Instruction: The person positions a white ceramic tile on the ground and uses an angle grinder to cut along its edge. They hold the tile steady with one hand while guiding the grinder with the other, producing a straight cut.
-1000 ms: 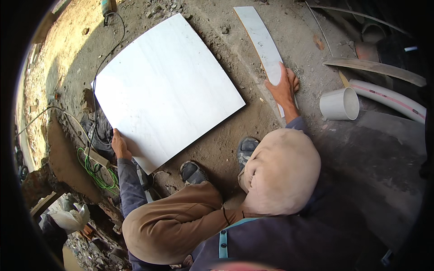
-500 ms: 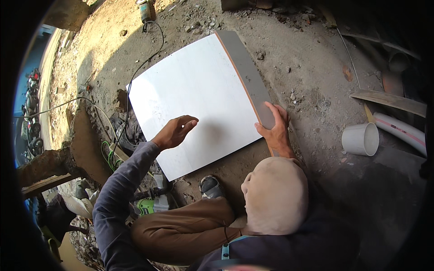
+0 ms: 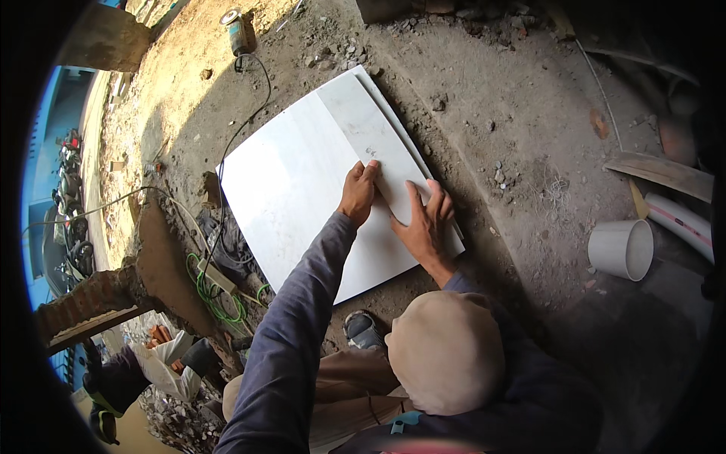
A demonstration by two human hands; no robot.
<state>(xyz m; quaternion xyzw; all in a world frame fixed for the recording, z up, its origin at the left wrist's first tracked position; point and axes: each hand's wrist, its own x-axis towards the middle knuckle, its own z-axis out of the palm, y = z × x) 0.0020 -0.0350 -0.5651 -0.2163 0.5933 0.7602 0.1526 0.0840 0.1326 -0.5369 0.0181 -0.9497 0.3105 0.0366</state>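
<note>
Head view showed a pale narrow strip [image 3: 367, 129] lying flat on top of a larger white panel [image 3: 280, 174], along the right-hand side of it. The long axis of this strip ran obliquely, from the far end at upper left toward the near end at lower right, roughly in line with the panel's right edge but not exactly, because a thin margin of the panel appeared beyond it. The strip lay ahead of the person, and the two hands came to it from two different sides. The left hand [image 3: 358, 195] was at the strip's left long edge, about the middle of its length, with the thumb on that edge and the other fingers folded; whether it pinched something, I could not tell. The right hand [image 3: 426, 229] was the nearer one to the close end: it was spread wide across the width, thumb toward the left edge and fingertips toward the right edge. How firmly it pressed there could not be seen. Between the hands was only a small gap, and the far end of the strip lay well apart from both.
</note>
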